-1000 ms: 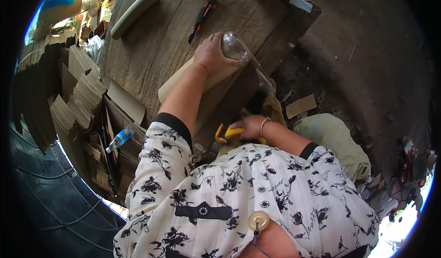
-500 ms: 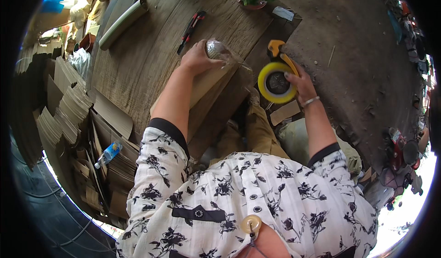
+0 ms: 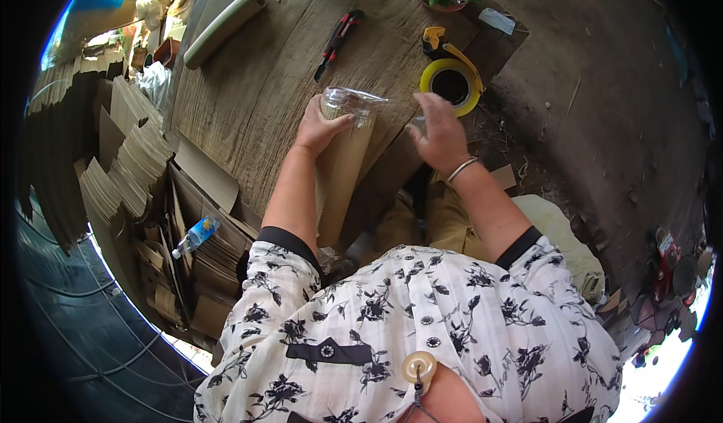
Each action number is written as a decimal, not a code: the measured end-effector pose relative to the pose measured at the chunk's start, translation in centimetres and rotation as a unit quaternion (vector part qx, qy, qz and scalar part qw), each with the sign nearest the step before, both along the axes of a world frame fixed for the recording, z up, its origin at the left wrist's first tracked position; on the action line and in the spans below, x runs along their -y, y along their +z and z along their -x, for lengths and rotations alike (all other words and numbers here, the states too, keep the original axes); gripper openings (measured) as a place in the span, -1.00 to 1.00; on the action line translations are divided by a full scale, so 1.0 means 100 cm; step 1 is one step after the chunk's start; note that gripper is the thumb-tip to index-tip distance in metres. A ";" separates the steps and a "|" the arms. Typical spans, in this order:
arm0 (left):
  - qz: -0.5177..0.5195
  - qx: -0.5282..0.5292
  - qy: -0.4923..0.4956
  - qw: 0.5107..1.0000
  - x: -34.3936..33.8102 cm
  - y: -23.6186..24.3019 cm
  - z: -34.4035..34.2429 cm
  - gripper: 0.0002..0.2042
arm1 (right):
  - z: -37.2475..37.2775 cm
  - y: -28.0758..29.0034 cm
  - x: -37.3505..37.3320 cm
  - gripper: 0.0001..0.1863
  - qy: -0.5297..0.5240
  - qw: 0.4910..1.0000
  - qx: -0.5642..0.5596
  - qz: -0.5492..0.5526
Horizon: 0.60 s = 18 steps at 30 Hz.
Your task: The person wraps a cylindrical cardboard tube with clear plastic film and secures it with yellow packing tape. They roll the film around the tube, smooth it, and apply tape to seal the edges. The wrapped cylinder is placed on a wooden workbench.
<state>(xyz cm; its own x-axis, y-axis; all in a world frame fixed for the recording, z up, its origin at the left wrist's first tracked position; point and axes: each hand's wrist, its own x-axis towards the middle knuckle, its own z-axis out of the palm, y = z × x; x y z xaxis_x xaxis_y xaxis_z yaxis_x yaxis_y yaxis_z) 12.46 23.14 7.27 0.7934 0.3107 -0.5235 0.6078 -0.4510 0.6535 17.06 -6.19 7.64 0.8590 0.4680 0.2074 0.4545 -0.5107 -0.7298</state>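
Wrapping is seemingly being done; steady tension on the crinkled clear film [image 3: 348,101] is being called for. A smooth cream roll [image 3: 346,178] is being gripped near its film-covered end by the left hand [image 3: 319,129], over the grainy plank table [image 3: 282,58]. The right hand [image 3: 441,133] is being held loosely open beside a yellow tape dispenser [image 3: 475,92].

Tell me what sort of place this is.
Likely a makeshift workshop: the worn wooden table, the tape dispenser and the stacked cardboard beside the table suggest it.
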 end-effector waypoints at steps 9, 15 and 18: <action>0.003 0.017 0.008 1.000 0.012 0.004 -0.001 -0.17 | 0.012 -0.012 -0.009 -0.22 -0.104 0.825 -0.539 -0.133; -0.007 0.007 -0.025 1.000 0.009 0.004 -0.002 -0.12 | 0.043 -0.018 -0.013 -0.58 -0.173 0.486 -0.793 -0.323; -0.004 0.011 -0.023 1.000 0.009 0.006 0.000 -0.10 | 0.064 -0.037 -0.040 -0.81 -0.177 0.430 -0.829 -0.311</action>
<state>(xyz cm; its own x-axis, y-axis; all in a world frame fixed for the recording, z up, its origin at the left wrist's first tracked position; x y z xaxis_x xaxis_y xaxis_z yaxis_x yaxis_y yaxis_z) 12.46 22.27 7.86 0.8184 0.2780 -0.5029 0.5716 -0.4829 0.6633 10.70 -2.20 3.96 0.0628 0.5440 -0.8367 -0.9792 0.1956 0.0538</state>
